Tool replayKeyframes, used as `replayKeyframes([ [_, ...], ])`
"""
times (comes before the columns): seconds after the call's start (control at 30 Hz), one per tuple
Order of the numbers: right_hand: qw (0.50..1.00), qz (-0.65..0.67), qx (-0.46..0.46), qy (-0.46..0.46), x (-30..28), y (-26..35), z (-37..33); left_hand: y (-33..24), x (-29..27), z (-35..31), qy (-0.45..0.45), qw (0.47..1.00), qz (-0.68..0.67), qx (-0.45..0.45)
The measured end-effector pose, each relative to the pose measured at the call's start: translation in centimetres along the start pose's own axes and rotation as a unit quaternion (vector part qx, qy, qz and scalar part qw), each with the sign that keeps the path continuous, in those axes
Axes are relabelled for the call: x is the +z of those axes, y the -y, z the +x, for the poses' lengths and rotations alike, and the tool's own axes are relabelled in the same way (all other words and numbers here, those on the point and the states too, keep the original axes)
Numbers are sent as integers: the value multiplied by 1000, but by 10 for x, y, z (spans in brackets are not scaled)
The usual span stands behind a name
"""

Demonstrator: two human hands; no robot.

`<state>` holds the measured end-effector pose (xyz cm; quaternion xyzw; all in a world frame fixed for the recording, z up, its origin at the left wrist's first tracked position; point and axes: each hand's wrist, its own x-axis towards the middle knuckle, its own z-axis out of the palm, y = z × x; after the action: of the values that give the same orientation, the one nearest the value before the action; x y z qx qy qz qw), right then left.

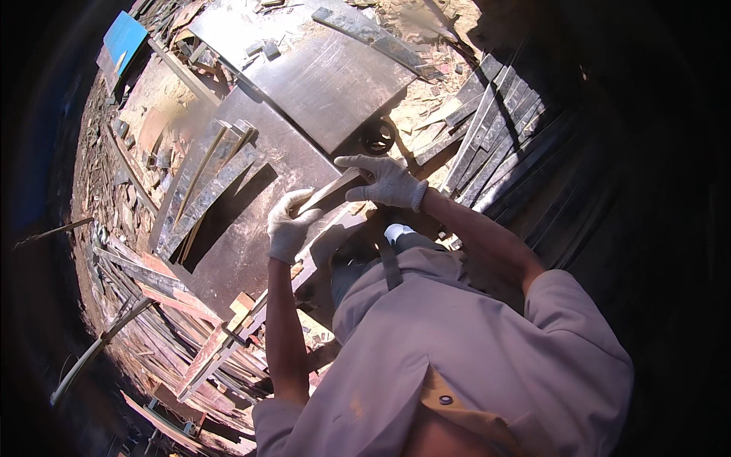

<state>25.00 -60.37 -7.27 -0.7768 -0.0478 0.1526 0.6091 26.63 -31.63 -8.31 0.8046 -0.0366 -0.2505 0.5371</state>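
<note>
- The wooden piece (333, 192) is held between the two gloved hands, its lower-left end inside the fingers of the left hand (288, 227) and its upper-right end between the fingers and thumb of the right hand (387, 181).
- Its middle stretch is bare of fingers, with one pale narrow edge and a darker, shaded face showing.
- The long axis slants from lower left to upper right in the view, across the front of the person's body; the right-hand end sits farther from the person than the left-hand end.
- The left fingers are closed on their end of the piece, the thumb on the near side and the other fingers on the far side; the exact contact under the glove is hidden.
- The right fingers grip the other end in a wider hold, the forefinger stretched along the far side and the thumb on the near side, with the wood filling the gap.
- The piece is by the near edge of the metal worktop (327, 95); whether it touches the surface cannot be told.
- Left of the hands, long planks (209, 183) lie on the worktop, throwing a dark shadow; a dark slot (293, 123) runs between its plates.
- To the right, beyond the right hand, lies a stack of long boards (495, 141).
</note>
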Motion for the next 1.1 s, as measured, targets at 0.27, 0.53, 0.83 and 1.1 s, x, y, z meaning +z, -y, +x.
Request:
replayKeyframes([
  [0.27,942,216,257,11,-5,-3,58,37,-49,9,-43,971,-193,-138],
  [0.53,789,-564,141,-201,-195,-106,195,181,-149,-85,-272,914,-158,-255],
  [0.83,819,-535,210,-11,-201,-103,189,140,-91,-92,-365,838,304,-267],
  [1.1,721,-646,-118,219,-163,-121,67,54,66,-54,-101,933,344,-14],
])
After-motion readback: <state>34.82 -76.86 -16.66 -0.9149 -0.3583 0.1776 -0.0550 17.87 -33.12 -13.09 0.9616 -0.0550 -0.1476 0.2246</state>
